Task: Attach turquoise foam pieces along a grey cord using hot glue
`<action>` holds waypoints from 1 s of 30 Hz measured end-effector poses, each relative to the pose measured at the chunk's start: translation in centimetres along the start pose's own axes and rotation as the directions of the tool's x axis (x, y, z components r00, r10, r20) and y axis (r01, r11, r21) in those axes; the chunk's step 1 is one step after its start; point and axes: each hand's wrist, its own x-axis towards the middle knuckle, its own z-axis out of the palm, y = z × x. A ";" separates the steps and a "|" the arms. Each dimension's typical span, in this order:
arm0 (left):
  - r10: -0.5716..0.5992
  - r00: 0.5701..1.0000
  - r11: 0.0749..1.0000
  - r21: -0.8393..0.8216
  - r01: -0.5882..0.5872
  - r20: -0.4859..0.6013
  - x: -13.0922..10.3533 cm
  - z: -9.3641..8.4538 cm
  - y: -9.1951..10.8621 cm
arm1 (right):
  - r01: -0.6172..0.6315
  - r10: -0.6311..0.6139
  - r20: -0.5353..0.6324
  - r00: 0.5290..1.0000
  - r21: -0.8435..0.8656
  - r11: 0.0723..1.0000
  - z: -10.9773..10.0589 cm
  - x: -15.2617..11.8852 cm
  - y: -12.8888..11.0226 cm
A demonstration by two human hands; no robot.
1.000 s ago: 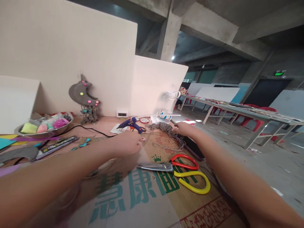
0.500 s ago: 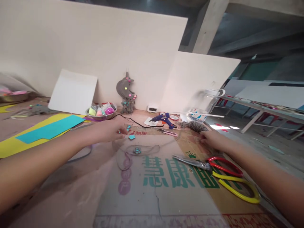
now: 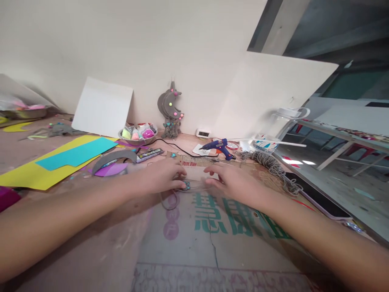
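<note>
My left hand (image 3: 165, 175) is low over the board, its thumb and fingers apart, beside a small teal star piece (image 3: 186, 185) with grey cord. Opposite it, my right hand (image 3: 226, 178) has its fingers spread near the thin cord, with nothing visible between them. A loop of the cord (image 3: 170, 202) lies just below my left hand. Both hands are above a printed cardboard sheet (image 3: 188, 251). Another small teal piece (image 3: 173, 155) rests behind my left hand.
Behind my hands lie a blue glue gun (image 3: 217, 147) and a bowl of coloured clay (image 3: 138, 136). A moon ornament (image 3: 170, 107) leans at the wall. Grey yarn (image 3: 267, 162) and a phone (image 3: 319, 196) are at right, yellow and teal sheets (image 3: 75, 153) at left.
My right hand has moved left from the yarn to the middle, now covering the scissors' area. My left hand has come down near the star. The view has shifted slightly.
</note>
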 end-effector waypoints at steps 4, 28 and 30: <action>0.047 0.997 0.999 -0.002 -0.047 0.056 -0.1 0.3 -0.2 | 0.088 -0.068 -0.121 0.990 0.162 0.983 2.5 0.9 -0.1; -0.404 0.906 0.907 0.185 0.379 0.123 -1.2 -6.9 -6.0 | -0.092 0.078 0.068 0.995 0.238 0.967 0.1 0.3 4.4; -0.367 0.914 0.926 0.163 0.341 0.172 -1.2 -6.8 -6.2 | -0.093 0.104 -0.021 0.994 0.304 0.948 -0.6 0.5 4.5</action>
